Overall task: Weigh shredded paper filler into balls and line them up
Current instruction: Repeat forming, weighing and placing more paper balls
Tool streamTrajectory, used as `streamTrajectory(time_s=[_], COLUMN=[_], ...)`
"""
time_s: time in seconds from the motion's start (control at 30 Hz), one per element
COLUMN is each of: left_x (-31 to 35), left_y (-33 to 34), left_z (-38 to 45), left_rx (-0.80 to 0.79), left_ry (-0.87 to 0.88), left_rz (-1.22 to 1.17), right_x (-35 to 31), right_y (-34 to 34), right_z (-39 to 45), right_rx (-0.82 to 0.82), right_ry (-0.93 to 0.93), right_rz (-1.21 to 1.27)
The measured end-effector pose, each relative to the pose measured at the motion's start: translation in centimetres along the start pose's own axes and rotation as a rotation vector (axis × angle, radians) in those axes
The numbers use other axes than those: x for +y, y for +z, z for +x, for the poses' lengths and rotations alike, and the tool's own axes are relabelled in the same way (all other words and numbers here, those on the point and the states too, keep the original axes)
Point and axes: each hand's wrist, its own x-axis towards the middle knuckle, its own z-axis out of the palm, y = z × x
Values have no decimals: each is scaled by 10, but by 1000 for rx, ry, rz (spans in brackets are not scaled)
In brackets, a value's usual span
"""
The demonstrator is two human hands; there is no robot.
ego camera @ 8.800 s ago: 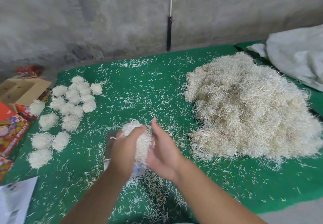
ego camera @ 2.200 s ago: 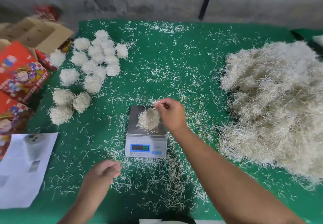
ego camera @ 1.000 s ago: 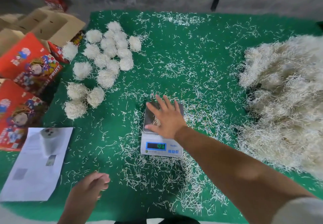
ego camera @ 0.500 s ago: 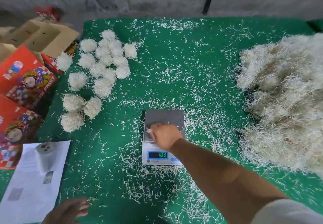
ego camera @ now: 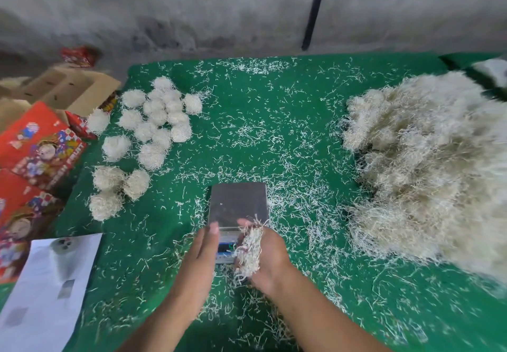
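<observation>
- Since 0.5 s ago: wad of shredded paper [ego camera: 249,251] lifted off scale [ego camera: 238,205], now held low in front of it; left hand [ego camera: 202,253] come up from near edge to meet it; pan bare again.
- Right hand [ego camera: 270,258] curled round wad from right side, thumb up top — prob. to keep loose strands from dropping.
- Left hand flat, fingers straight, palm facing wad, close beside it w/ small gap; holds nothing yet. Looks set to press in and roll portion into a ball.
- Hands partly cover scale display; reading not legible.
- Finished balls [ego camera: 156,117] clustered far left on green table [ego camera: 274,137], more like a loose clump than a strict row; three looser ones [ego camera: 115,192] nearer, likely latest — next ball prob. goes there.
- Bulk pile [ego camera: 428,170] kept on right, within right-hand reach for grabbing next portion.
- Stray strands scattered all over the cloth, thickest round scale.
- Left edge: red printed boxes [ego camera: 41,148], open carton [ego camera: 63,88], white sheet [ego camera: 46,288].
</observation>
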Motion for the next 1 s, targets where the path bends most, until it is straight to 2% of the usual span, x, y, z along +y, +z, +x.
streamTrajectory(time_s=[0.1,0.17,0.23,0.37,0.47,0.63,0.73,0.9,1.0], left_x=[22,32,39,50,69,98,111,133,142], left_y=[55,87,111,149,165,181,182,160,161], left_z=[-22,-33,-41,-46,-30,-26,-18,-9,-13], left_rx=[-83,-33,-7,94,154,215,282,190,65], left_ry=[270,490,603,659,607,738,636,206,186], left_rz=[279,626,794,672,656,605,497,19,-224], right_x=[-3,-7,-10,-28,-41,-62,-74,-65,-60], right_y=[-17,-32,-52,-70,-85,-95,-97,-105,-101], right_z=[-20,-32,-44,-83,-103,-118,-124,-118,-124], right_rx=[-19,6,-8,-253,-264,-322,-286,-174,-125], right_ry=[-8,-70,-84,-114,-102,-71,-93,-166,-146], right_rz=[122,204,301,440,435,516,505,427,393])
